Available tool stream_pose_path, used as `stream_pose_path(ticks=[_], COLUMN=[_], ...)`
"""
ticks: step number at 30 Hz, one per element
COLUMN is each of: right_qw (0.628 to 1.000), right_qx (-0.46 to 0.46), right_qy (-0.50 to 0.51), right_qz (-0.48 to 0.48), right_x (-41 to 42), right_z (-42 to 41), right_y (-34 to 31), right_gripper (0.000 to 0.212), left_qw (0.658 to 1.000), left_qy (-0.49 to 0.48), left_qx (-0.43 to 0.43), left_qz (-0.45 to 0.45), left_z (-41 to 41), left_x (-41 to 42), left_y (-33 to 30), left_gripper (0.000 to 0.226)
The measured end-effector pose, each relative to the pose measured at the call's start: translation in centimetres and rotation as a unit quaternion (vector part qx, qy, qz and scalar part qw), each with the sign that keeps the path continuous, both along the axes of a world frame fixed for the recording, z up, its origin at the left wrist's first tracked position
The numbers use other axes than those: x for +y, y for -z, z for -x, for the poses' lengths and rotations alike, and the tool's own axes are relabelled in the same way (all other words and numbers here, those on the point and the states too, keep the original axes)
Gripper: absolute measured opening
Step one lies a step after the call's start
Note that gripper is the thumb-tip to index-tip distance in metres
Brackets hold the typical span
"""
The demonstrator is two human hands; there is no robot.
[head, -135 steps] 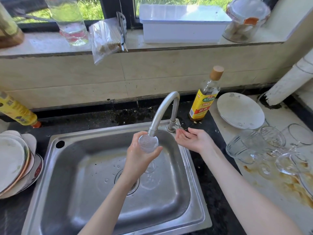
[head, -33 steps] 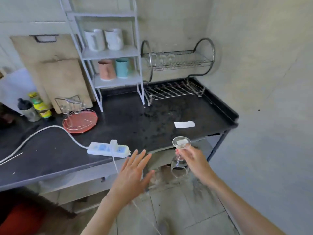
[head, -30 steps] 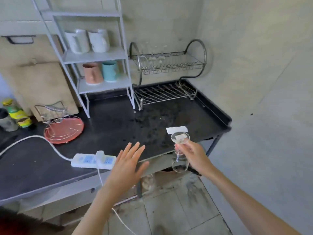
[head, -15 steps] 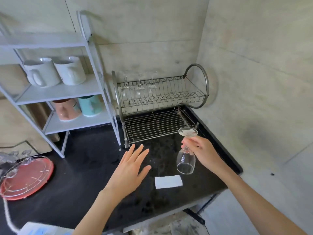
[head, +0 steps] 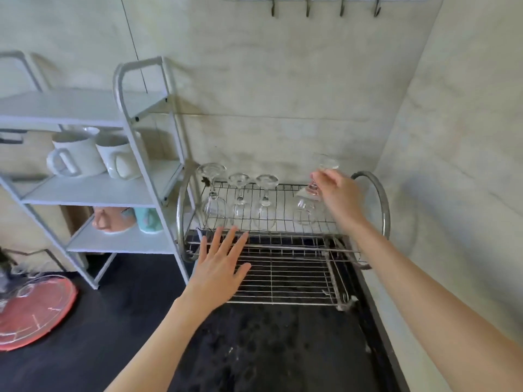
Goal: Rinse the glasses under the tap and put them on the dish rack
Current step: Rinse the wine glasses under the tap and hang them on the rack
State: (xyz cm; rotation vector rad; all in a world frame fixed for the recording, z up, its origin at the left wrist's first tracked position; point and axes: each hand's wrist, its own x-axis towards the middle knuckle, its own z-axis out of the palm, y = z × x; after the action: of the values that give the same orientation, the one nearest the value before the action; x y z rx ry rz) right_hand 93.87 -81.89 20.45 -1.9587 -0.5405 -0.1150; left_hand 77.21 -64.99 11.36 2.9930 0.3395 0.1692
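A two-tier wire dish rack (head: 370,193) stands against the wall in the corner. Three stemmed glasses (head: 240,199) stand upside down in a row on the left of its upper tier. My right hand (head: 336,193) pinches the stem of a fourth stemmed glass (head: 307,207), held upside down over the right part of the upper tier; whether its rim touches the wires I cannot tell. My left hand (head: 223,264) hovers flat, fingers spread, over the front left of the lower tier (head: 297,278) and holds nothing.
A white shelf unit (head: 135,193) with mugs (head: 96,157) stands left of the rack. A red tray (head: 28,309) lies at the far left on the dark countertop (head: 254,349). The side wall runs close along the right. Hooks (head: 308,7) hang above.
The view has closed in on the rack. My right hand has carried the upside-down glass up from over the counter to the upper tier. My left hand has moved forward over the lower tier.
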Motion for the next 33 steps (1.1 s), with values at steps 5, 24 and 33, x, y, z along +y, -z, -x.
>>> stream_pose_path(ticks=[5,24,33], right_qw=[0.998,0.993,0.989], right_qx=[0.009,0.024,0.062], right_qy=[-0.01,-0.074,-0.058], right_qz=[0.065,0.091,0.123], right_x=[2.8,3.7,3.3], right_z=[-4.1,-4.9,-4.7], right_y=[3.2,7.1,7.6], right_gripper=[0.03,0.03,0.044], left_qw=[0.999,0.999,1.0], left_qy=[0.01,-0.024,-0.019], left_qx=[0.026,-0.025,-0.019], left_qz=[-0.026,0.018,0.007], left_z=[-0.5,-0.6,-0.6], left_x=[0.5,0.0,0.2], left_y=[1.7,1.6,1.6], left_gripper=[0.074,0.077,0.075])
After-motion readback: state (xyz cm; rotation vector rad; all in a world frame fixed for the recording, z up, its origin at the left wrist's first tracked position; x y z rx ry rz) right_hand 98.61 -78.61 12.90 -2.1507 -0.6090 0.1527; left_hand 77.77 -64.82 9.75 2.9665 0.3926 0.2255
